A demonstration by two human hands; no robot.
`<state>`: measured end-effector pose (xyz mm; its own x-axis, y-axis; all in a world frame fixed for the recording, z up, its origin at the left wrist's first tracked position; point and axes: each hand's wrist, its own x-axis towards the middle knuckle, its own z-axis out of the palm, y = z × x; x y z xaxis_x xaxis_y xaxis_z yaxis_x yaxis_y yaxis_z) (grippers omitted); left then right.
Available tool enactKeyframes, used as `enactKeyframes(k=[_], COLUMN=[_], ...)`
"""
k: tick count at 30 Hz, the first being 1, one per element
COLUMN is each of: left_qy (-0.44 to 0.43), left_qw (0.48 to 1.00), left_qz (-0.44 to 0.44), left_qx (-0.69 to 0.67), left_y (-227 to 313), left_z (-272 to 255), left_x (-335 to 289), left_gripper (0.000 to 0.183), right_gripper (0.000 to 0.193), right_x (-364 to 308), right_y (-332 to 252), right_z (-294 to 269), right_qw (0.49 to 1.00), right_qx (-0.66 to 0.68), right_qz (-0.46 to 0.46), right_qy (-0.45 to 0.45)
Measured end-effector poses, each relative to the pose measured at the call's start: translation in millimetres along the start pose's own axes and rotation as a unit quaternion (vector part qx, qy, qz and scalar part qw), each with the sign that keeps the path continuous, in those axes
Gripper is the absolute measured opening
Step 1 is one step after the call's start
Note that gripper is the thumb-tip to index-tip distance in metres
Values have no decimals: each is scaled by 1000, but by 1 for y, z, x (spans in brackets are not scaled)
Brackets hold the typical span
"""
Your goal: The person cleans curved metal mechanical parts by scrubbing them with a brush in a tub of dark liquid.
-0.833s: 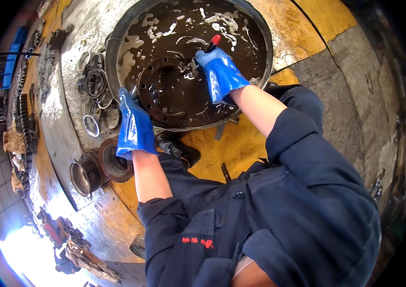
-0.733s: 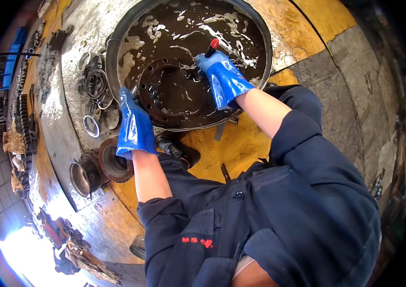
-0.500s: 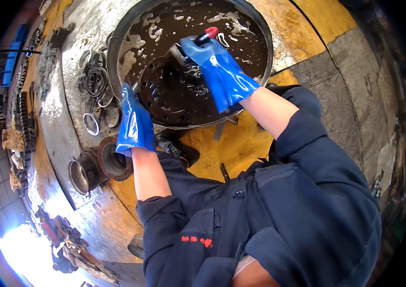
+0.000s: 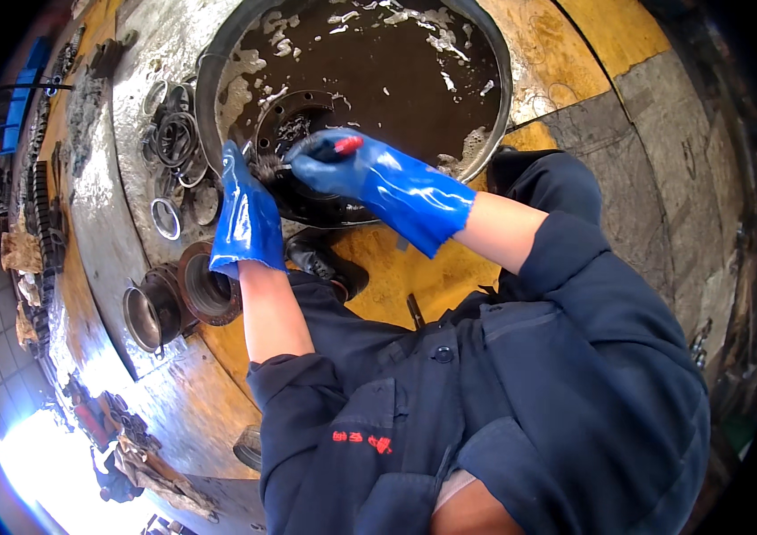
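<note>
While metal rings (image 4: 175, 140) are crowding the tub (image 4: 207, 98), right hand (image 4: 329, 167) is gripping a red-ended brush (image 4: 348, 144), fingers curled, over the flange (image 4: 287, 106); left hand (image 4: 246, 205) is sitting at the rim, grip unclear.

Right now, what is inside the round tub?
Foamy dark liquid and a holed metal ring. The right hand covers part of the ring; the liquid hides the bottom.

A red-tipped brush (image 4: 348, 144) slants over a dark, holed ring (image 4: 271, 126).

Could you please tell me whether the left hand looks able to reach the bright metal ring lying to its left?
Probably yes: the left hand is near the bright metal ring, and only a dark disc, seemingly lying flat, shows between them.
</note>
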<state>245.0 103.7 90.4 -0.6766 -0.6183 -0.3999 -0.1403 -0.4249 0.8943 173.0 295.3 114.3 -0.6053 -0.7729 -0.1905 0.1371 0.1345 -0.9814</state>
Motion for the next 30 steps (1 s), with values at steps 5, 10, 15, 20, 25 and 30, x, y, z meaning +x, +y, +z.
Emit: enactKeyframes(k=[5, 10, 15, 20, 25, 30], left_qy=[10, -34, -40, -29, -17, -21], left_qw=[999, 998, 999, 997, 997, 996], left_qz=[28, -41, -14, 35, 1, 18], left_qx=[45, -12, 28, 55, 75, 88], left_y=[0, 17, 18, 18, 34, 36], left_z=[1, 20, 18, 17, 56, 56], left_x=[0, -23, -31, -36, -62, -69], left_gripper=[68, 66, 66, 63, 65, 65], right_gripper=[23, 18, 17, 14, 26, 25], right_x=[-33, -34, -26, -5, 51, 65], right_y=[32, 64, 74, 47, 10, 30], right_z=[-19, -51, -82, -98, -112, -115], right_qw=[966, 886, 867, 882, 984, 979], right_qx=[-179, -310, -352, -350, -121, -112], right_qz=[-179, -334, -339, -317, -123, -107], right_qy=[-45, -91, -104, 12, 46, 130])
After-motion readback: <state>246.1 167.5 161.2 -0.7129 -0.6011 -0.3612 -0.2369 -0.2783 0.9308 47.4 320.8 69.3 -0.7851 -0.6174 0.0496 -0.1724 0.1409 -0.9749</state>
